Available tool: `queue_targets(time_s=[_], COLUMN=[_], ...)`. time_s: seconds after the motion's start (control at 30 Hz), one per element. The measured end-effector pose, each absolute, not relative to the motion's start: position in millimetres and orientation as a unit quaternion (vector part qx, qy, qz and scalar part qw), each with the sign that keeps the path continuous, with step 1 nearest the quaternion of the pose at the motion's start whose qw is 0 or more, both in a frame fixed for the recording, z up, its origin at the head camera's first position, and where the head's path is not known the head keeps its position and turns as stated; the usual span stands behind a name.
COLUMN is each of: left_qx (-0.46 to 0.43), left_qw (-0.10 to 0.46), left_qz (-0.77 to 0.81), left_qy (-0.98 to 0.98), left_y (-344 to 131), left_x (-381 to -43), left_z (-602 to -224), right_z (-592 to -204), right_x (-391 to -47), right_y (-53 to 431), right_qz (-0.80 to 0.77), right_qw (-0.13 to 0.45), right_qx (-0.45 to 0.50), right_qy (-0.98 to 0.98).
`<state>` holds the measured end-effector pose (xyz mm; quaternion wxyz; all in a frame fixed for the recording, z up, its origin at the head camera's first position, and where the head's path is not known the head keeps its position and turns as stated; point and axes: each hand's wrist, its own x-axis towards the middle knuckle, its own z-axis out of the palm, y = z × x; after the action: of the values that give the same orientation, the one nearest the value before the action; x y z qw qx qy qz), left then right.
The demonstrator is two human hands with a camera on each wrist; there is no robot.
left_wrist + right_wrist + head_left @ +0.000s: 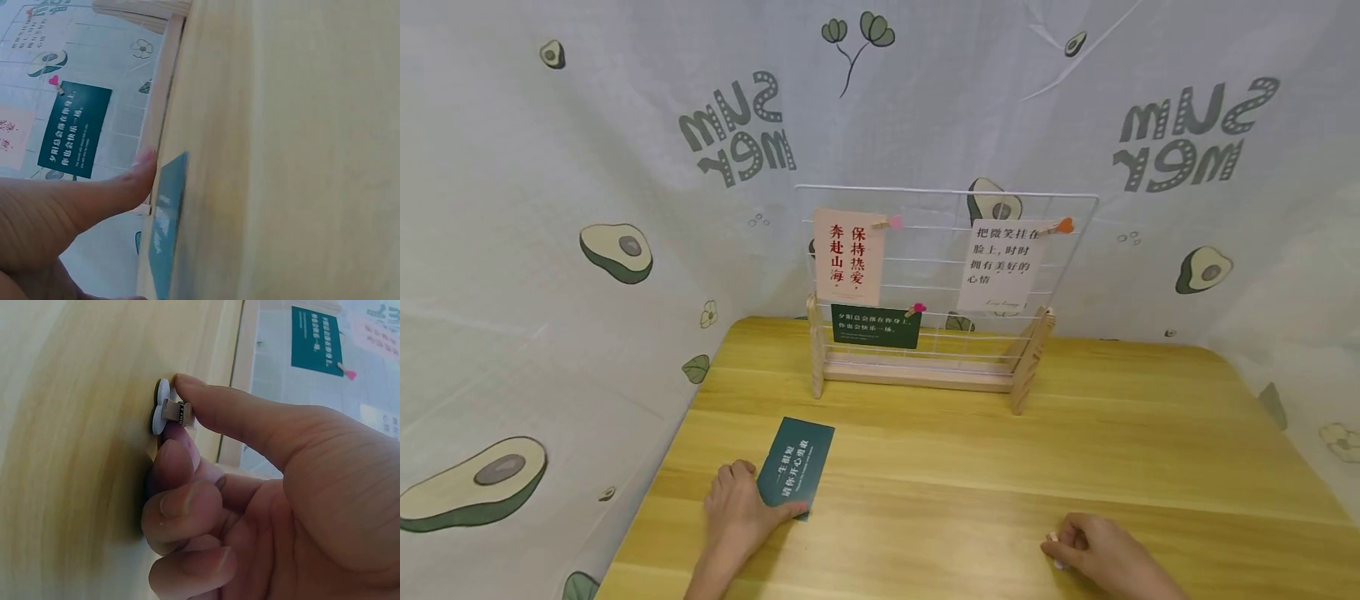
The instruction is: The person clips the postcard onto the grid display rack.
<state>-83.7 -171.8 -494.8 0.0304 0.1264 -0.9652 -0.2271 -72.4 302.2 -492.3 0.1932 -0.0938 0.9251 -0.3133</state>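
My left hand (737, 508) is at the dark green card (797, 467) with white writing on the table's left part. Its thumb (128, 187) is stretched out over the card's near end, and the other fingers are by the card's left edge. Between thumb and forefinger, my right hand (1101, 550) pinches a small wooden clothespin (178, 412) just above the tabletop, to the right. A pale, round-lobed ornament (161, 406) is fixed to this clothespin. The remaining fingers of that hand are curled.
A white wire grid (925, 200) in a wooden stand (917, 375) stands at the back. Clothespins hold a pink card (850, 287), a white card (992, 287) and a green card (880, 340) on it. Behind hangs a cloth (925, 125) with avocado prints. The wooden table (940, 458) reaches forward.
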Motion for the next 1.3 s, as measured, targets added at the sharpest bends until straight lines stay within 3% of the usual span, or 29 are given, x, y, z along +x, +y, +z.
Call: queue_targets(time_s=[0.77,1.3], left_qx=[0.133,0.155], left_qw=[0.024,0.113], left_qz=[-0.296,-0.572], left_qy=[-0.946,-0.797], left_y=[-176.4,-195.6], left_x=[-86.7,-95.0], left_z=[-497.5,-509.9], right_z=[-494.5,-491.8], right_x=[-73.0,-82.8], right_y=[300.8,293.7], right_qz=[-0.319,-0.335], right_qw=[0.189,0.167], right_qx=[-0.08,-0.038], right_qy=[0.925,0.927])
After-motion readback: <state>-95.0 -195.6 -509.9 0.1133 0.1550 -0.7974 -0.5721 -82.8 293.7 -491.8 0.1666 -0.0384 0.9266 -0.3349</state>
